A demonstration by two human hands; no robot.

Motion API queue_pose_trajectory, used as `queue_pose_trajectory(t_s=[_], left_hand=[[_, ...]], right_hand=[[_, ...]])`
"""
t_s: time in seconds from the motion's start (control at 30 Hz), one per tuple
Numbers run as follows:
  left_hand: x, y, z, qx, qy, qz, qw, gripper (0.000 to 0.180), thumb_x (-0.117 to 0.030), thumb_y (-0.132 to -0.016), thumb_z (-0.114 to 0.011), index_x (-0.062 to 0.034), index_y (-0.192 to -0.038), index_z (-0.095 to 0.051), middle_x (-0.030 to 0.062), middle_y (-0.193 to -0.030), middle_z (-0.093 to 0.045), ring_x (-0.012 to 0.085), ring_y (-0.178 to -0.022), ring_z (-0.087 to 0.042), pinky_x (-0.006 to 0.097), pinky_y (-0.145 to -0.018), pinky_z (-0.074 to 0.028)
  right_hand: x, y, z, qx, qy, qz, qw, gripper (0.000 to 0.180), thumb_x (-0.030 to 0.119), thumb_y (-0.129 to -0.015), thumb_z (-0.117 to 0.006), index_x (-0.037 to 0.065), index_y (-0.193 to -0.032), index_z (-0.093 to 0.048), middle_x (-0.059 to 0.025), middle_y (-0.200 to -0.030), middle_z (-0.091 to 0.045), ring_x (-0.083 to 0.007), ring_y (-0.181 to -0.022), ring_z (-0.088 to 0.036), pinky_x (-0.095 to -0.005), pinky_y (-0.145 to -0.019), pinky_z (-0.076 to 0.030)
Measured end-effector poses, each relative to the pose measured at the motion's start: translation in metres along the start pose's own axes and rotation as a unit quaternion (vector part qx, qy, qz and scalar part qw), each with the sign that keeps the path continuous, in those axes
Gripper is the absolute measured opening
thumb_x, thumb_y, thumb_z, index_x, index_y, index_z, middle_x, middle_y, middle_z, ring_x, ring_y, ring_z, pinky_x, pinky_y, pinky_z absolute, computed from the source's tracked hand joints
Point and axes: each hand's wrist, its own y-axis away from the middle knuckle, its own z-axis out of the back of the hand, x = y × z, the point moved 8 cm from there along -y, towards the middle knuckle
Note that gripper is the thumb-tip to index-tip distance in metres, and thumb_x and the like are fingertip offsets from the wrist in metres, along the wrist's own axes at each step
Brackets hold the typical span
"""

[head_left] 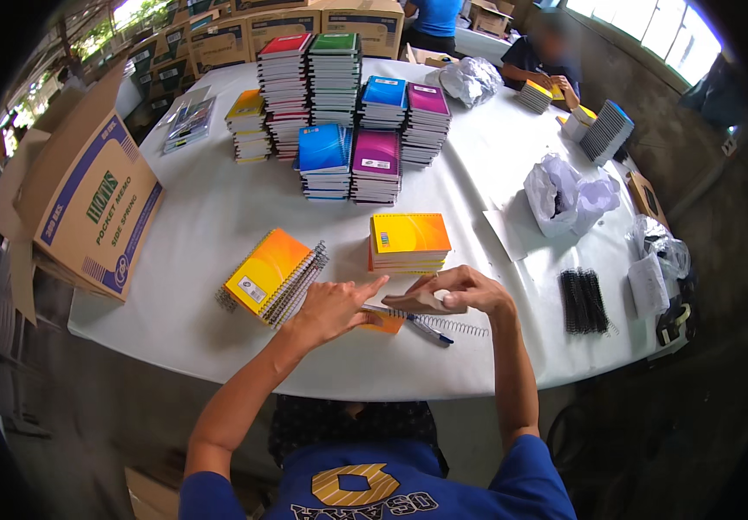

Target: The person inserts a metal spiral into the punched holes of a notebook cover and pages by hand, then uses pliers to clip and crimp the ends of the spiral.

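My left hand (332, 305) lies flat with fingers spread over an orange notebook (384, 323) near the table's front edge. My right hand (454, 290) pinches the same notebook from the right, where a metal spiral wire (459, 327) sticks out along its edge. A blue pen (430, 329) lies just in front of my hands. A leaning stack of orange spiral notebooks (271, 275) sits to the left of my left hand. A flat orange stack (408, 240) lies just beyond my hands.
Tall stacks of coloured notebooks (330, 104) fill the white table's (200, 225) middle. A cardboard box (88, 199) stands at the left edge. Black binding coils (584, 300) and plastic bags (565, 195) lie right. Another person (547, 61) works at the far right.
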Motion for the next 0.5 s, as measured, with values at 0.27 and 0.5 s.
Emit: queue_pose_trajectory(t_s=[0.27,0.5], left_hand=[[0.011,0.009,0.003,-0.050,0.017,0.006,0.999,0.084,-0.052,-0.076,-0.071,-0.0288,-0.149,-0.037,0.0058,-0.115,-0.067,0.0268,-0.094,-0.069,0.040,-0.074,-0.057],[0.023,0.019,0.014,-0.179,0.155,0.024,0.971,0.101,-0.037,-0.071,-0.082,-0.0255,-0.154,-0.025,0.0085,-0.142,-0.052,0.0298,-0.121,-0.058,0.042,-0.093,-0.054]], right_hand=[[0.010,-0.013,-0.016,0.011,0.009,0.026,1.000,0.053,0.050,-0.083,-0.068,0.008,-0.114,-0.073,-0.0131,-0.112,-0.068,-0.0253,-0.106,-0.061,-0.0357,-0.094,-0.044],[0.005,-0.021,-0.018,-0.001,0.089,-0.030,0.996,0.052,0.047,-0.083,-0.067,0.007,-0.116,-0.071,-0.0125,-0.115,-0.068,-0.0243,-0.106,-0.061,-0.0363,-0.096,-0.044]])
